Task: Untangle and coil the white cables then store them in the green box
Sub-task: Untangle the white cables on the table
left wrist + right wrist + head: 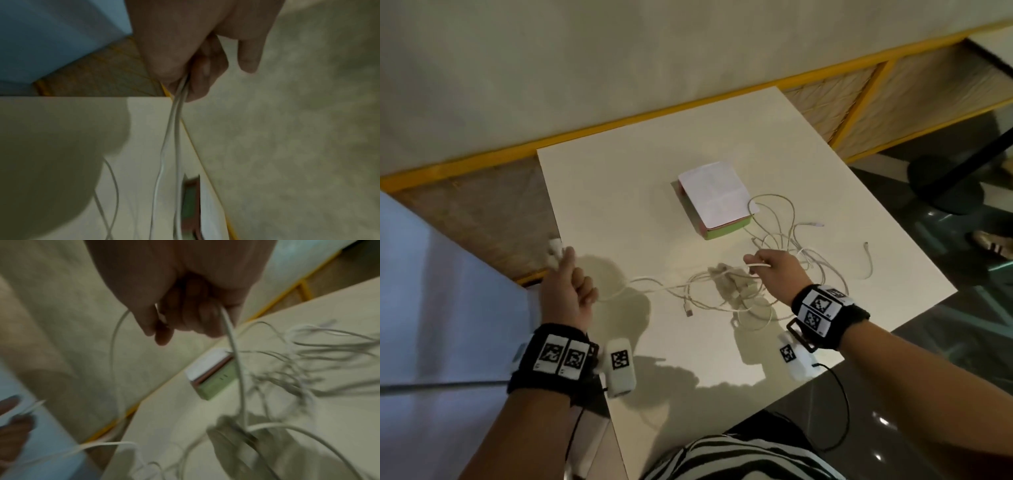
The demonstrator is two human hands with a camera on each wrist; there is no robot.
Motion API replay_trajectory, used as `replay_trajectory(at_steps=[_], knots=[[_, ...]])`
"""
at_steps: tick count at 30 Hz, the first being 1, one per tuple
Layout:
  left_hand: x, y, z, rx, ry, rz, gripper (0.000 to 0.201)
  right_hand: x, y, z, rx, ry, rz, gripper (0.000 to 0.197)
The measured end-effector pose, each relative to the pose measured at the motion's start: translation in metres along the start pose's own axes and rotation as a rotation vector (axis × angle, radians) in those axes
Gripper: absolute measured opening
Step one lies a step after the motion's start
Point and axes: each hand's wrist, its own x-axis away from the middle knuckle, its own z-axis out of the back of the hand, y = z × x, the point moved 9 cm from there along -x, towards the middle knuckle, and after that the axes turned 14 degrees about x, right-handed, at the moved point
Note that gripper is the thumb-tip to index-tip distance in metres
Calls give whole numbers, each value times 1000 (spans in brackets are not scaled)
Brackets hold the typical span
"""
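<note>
Tangled white cables [784, 250] sprawl over the middle and right of the white table [619, 205]. My left hand [566, 281] hovers over the table's left edge, fist curled round white cable strands [177, 113] that hang down from it, with a white end showing past the thumb. My right hand [770, 265] is raised near the tangle and grips a white cable [232, 344] between curled fingers. The green box [726, 231], with a white lid [717, 195] lying on top, stands at the table's centre; it also shows as the green box [216, 384] in the right wrist view.
A loose cable end [868, 257] lies near the right edge and a connector [688, 310] in front of the tangle. A yellow-framed low shelf [859, 99] runs behind the table. A black stand base [941, 186] and someone's shoe [993, 241] are on the floor at right.
</note>
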Motion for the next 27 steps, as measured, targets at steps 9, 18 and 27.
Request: replay_trajectory(at_steps=[9, 18, 27], knots=[[55, -49, -110, -381, -316, 92, 34, 4, -95, -14, 478, -185, 311, 42], [45, -43, -106, 298, -168, 246, 44, 29, -137, -69, 245, -273, 545, 48], [-7, 82, -20, 305, 1, -59, 38, 3, -22, -44, 349, -277, 176, 15]])
